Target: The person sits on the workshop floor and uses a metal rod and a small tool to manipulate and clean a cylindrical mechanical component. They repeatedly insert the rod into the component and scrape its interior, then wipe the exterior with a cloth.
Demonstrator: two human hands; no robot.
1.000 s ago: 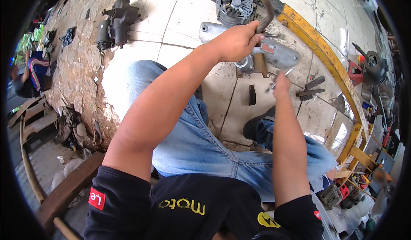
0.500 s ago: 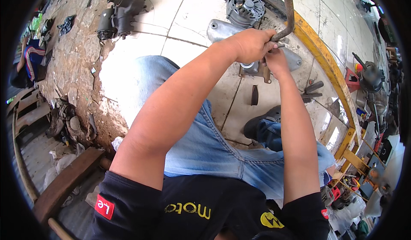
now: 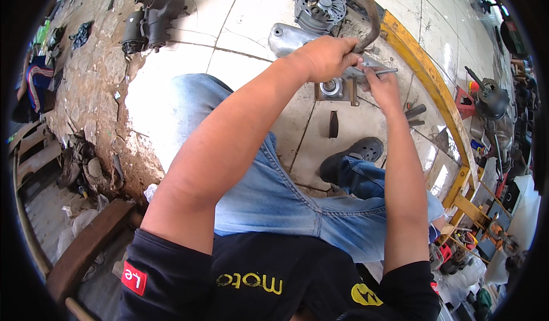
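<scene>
My left hand (image 3: 327, 56) is closed around the lower end of a curved rusty metal bar (image 3: 370, 13) that rises toward the top of the view. Just to its right, my right hand (image 3: 384, 87) pinches a thin metal rod (image 3: 384, 71) that lies nearly level and points at the bar. Under both hands a square metal bracket with a round bearing (image 3: 335, 89) rests on the tiled floor, partly hidden by my left hand. A silver metal cover (image 3: 286, 37) lies behind it, and a round finned alternator (image 3: 320, 3) sits farther back.
A dark starter-like motor (image 3: 151, 16) lies at the upper left beside rough stone ground. A small black wedge (image 3: 333, 124) and my black shoe (image 3: 355, 154) are on the tiles. A yellow beam (image 3: 430, 83) runs along the right, with tools and machine parts beyond it.
My right hand has moved up from the floor to meet my left hand and now holds the thin rod. My left hand has closed on the curved bar.
</scene>
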